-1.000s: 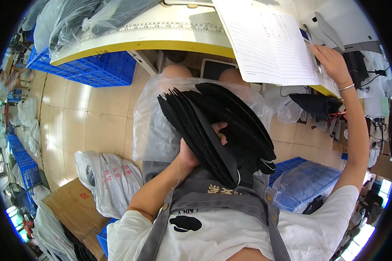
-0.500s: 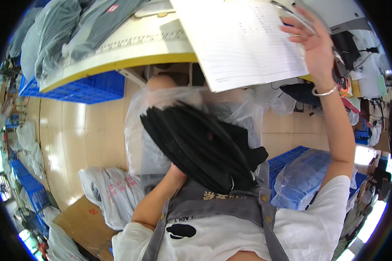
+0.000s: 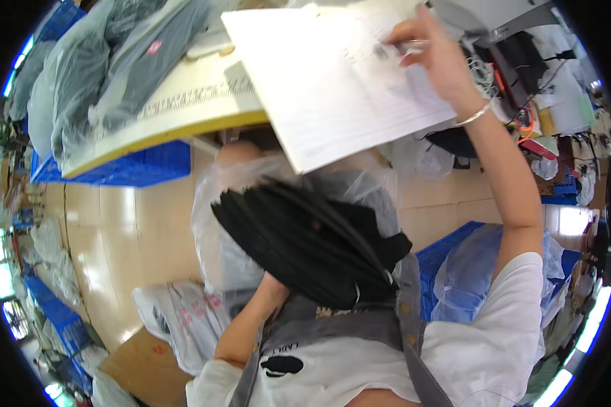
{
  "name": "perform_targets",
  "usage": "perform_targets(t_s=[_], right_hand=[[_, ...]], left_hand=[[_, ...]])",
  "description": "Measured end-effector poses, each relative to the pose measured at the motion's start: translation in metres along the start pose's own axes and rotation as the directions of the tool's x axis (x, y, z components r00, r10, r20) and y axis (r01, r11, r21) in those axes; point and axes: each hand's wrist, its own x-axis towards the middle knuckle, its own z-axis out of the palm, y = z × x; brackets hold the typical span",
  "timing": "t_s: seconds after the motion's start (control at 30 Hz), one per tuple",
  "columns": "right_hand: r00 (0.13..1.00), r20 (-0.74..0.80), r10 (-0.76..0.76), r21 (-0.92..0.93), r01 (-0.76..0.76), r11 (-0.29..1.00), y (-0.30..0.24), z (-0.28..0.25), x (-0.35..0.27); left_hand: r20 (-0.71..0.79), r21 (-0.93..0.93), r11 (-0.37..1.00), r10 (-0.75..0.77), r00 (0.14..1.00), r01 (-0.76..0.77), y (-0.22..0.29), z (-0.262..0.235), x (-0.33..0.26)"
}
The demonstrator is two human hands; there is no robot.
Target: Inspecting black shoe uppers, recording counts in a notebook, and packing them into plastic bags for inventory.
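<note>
My right hand (image 3: 436, 51) is raised over the yellow-edged table (image 3: 183, 115) and rests on a large white sheet of paper (image 3: 332, 81), with a pen pinched in its fingers. My left hand is hidden under a thick stack of black fabric pieces (image 3: 305, 247) that it holds up against my chest. A clear plastic bag (image 3: 224, 224) hangs around and behind that stack over my lap.
Bagged dark garments (image 3: 95, 68) lie on the table's left part. Blue crates stand under the table (image 3: 129, 166) and at my right (image 3: 455, 264). White bags (image 3: 176, 319) and a cardboard box (image 3: 142, 363) sit on the floor at left. Cluttered tools lie at far right.
My view has tilted, so the table and paper shifted down and left. My right hand moved from the paper's right edge onto its upper part. The black stack stays against my chest.
</note>
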Motion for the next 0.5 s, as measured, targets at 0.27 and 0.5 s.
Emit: perform_targets(t_s=[0.27,0.5], right_hand=[[0.978,0.178,0.11,-0.447,-0.019,0.894,-0.04,-0.012,-0.034],[0.93,0.165,0.329,0.565,-0.363,0.741,-0.061,0.015,-0.034]], left_hand=[[-0.09,-0.005,0.999,0.038,0.995,-0.038,-0.006,0.007,-0.005],[0.04,0.025,1.0,0.014,0.999,-0.015,-0.004,0.003,0.003]])
